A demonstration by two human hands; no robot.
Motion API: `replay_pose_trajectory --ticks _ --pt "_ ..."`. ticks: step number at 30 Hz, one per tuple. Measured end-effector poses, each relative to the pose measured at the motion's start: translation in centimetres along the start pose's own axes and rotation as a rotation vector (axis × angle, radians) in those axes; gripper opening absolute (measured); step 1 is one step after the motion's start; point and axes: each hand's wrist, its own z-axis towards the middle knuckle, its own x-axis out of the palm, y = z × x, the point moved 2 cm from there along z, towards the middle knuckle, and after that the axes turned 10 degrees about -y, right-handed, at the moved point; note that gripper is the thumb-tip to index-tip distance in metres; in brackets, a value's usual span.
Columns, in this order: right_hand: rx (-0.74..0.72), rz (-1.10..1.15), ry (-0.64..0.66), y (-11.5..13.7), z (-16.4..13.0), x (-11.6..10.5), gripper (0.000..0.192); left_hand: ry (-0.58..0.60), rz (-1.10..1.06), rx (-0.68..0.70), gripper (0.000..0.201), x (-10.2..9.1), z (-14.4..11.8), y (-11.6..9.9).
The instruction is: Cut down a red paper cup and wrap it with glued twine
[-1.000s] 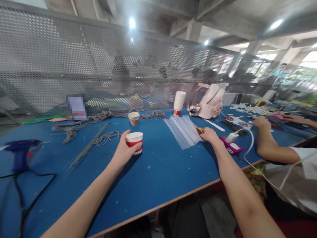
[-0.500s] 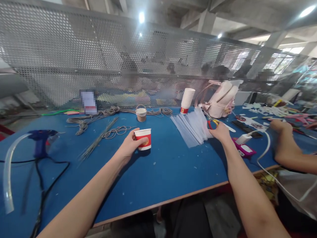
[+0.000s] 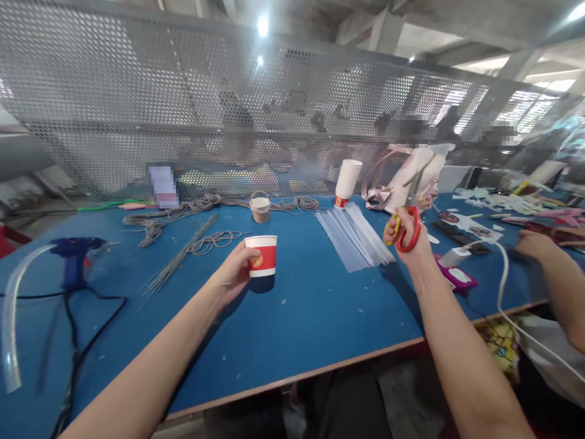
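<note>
Currently, left hand [image 3: 231, 275] wraps its fingers around a red-and-white paper cup [image 3: 261, 256], held just above the blue table [image 3: 320, 329] near its middle. Right hand [image 3: 411, 247] grips red-and-yellow-handled scissors [image 3: 404, 225], raised off the surface toward the right edge, blades up. Clear plastic strips [image 3: 354, 235] lie fanned between both hands.

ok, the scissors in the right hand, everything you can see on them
The scissors have red loop handles with a yellow inner edge, plastic by the look, and grey metal blades pointing up and away toward the pink bag. The right hand holds them off the blue table, fingers through the loops. Blades blurred, so open or closed is unclear.
</note>
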Motion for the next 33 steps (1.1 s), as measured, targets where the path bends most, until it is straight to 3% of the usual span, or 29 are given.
replay_pose_trajectory --ticks 5,7,10,12,15,20,23,28,33 --pt "0.156 0.148 0.406 2.1 -5.2 5.0 0.048 -0.017 -0.045 -0.081 0.018 -0.1 -0.5 -0.4" --pt "0.307 0.227 0.694 2.6 -7.3 7.0 0.043 -0.031 -0.044 -0.089 0.019 -0.1 -0.6 -0.4" --pt "0.367 0.258 0.937 2.8 -9.2 8.6 0.037 -0.011 -0.031 -0.091 0.029 -0.3 -0.7 -0.3" --pt "0.359 0.270 1.010 2.6 -9.8 8.7 0.036 0.026 -0.001 -0.052 0.045 -0.5 -0.6 -0.5" --pt "0.246 0.154 0.993 1.9 -10.4 7.9 0.036 0.028 0.102 0.092 0.060 -1.1 -0.5 -1.2" --pt "-0.228 -0.220 0.792 1.1 -11.1 6.9 0.036 -0.101 0.188 0.256 0.067 -1.6 -0.6 -2.2" --pt "-0.437 -0.288 0.700 0.9 -11.3 6.8 0.041 -0.131 0.212 0.286 0.071 -1.7 -0.8 -2.3" --pt "-0.558 -0.327 0.644 0.8 -11.5 6.5 0.040 -0.153 0.288 0.337 0.082 -1.6 -1.1 -2.1" --pt "-0.637 -0.397 0.624 1.0 -11.7 6.5 0.040 -0.164 0.352 0.383 0.078 -1.3 -1.3 -1.9"
